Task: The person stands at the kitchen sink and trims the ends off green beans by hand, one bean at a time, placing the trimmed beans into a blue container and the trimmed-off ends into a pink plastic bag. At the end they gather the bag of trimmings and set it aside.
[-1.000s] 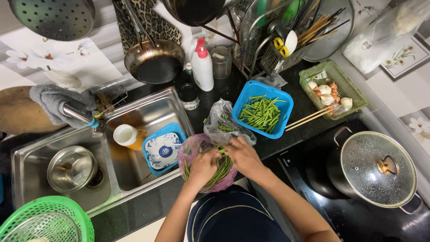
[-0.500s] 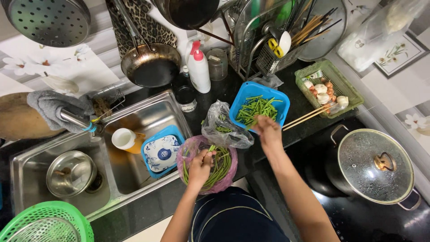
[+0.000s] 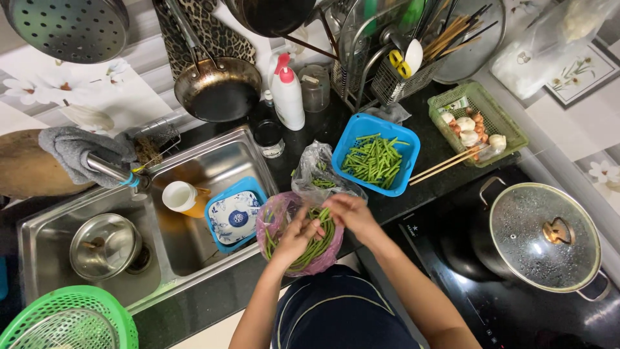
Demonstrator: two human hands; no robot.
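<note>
Down at the counter edge, the fingers of both hands meet over a pink plastic bag [image 3: 284, 223] of long green beans [image 3: 316, 239]: the left hand [image 3: 294, 239] curls around a few bean stalks, and the right hand [image 3: 349, 213] pinches the same stalks from the other side, so both are grasping beans rather than lying loose. The bag sits on the dark stone counter [image 3: 213, 304] just in front of the person, between the steel sink [image 3: 129, 213] and a black cooktop [image 3: 516, 310]. Just beyond the hands lies a clear crumpled bag [image 3: 316, 171], and beside it a blue basket [image 3: 352, 136] holds cut bean pieces. Further right, a green basket [image 3: 504, 106] carries small pale and orange foods, with wooden chopsticks [image 3: 445, 166] leaning off its near corner. A pot with a steamed-up glass lid [image 3: 542, 239] stands on the cooktop. In the sink rest a blue dish with a patterned plate [image 3: 234, 216], a white cup [image 3: 177, 196] and a steel bowl [image 3: 103, 245]. A dark frying pan [image 3: 216, 90] hangs against the flowered tile wall.
</note>
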